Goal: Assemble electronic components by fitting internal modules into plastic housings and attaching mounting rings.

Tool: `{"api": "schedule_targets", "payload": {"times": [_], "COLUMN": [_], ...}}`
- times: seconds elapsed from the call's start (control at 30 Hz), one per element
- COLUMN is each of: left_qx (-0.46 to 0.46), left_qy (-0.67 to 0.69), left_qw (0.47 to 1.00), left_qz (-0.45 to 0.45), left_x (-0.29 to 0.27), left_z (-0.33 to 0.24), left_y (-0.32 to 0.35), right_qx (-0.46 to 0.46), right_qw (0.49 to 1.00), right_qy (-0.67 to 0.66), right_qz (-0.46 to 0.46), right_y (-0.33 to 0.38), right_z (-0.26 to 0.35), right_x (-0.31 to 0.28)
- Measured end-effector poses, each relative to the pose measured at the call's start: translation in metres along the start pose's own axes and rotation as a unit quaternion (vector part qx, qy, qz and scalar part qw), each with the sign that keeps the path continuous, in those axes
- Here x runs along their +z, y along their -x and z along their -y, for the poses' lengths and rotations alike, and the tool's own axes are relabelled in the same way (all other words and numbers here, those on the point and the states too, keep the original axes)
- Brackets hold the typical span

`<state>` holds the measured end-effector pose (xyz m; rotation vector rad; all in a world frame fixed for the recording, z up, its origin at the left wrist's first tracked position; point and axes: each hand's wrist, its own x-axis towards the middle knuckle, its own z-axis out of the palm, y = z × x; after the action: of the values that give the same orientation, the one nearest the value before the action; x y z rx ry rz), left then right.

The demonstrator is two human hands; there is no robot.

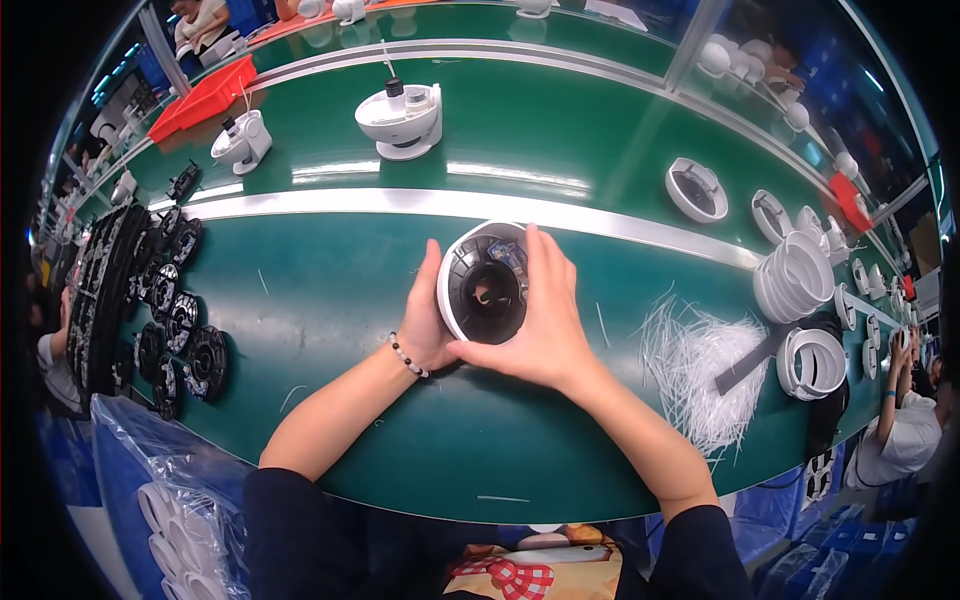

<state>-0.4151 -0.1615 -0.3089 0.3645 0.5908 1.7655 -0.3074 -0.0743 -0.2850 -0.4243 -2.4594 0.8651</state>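
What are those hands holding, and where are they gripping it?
Both hands, left hand and right hand, hold a round white housing with a black inside, gripping its outer rim on opposite sides.

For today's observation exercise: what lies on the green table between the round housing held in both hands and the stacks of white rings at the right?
In the head view, a loose pile of thin white strips lies between the round housing and the white rings, with bare green table around it.

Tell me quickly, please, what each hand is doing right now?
Left hand: closed on the left side of the round white housing.
Right hand: closed on the same housing from the right.
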Motion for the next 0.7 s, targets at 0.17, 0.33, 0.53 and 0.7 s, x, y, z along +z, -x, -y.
{"api": "schedule_targets", "payload": {"times": [0.17,0.33,0.53,0.7], "left_qx": [-0.001,0.009,0.039,0.104], "left_qy": [-0.026,-0.016,0.004,0.004], "left_qw": [0.999,0.999,0.999,0.993], "left_qz": [-0.042,-0.032,-0.010,-0.049], "left_x": [-0.003,-0.002,-0.004,-0.006], "left_z": [0.003,-0.002,-0.006,-0.019], "left_y": [0.002,0.001,0.005,-0.008], "right_qx": [0.033,-0.033,-0.043,-0.118], "right_qw": [0.999,0.999,0.993,0.981], "right_qy": [-0.007,0.012,-0.004,-0.088], "right_qz": [0.026,0.016,-0.106,-0.123], "right_y": [-0.002,-0.005,-0.003,-0.018], "right_z": [0.000,-0.009,-0.008,-0.015], "right_x": [0.004,0.010,0.033,0.023]}}
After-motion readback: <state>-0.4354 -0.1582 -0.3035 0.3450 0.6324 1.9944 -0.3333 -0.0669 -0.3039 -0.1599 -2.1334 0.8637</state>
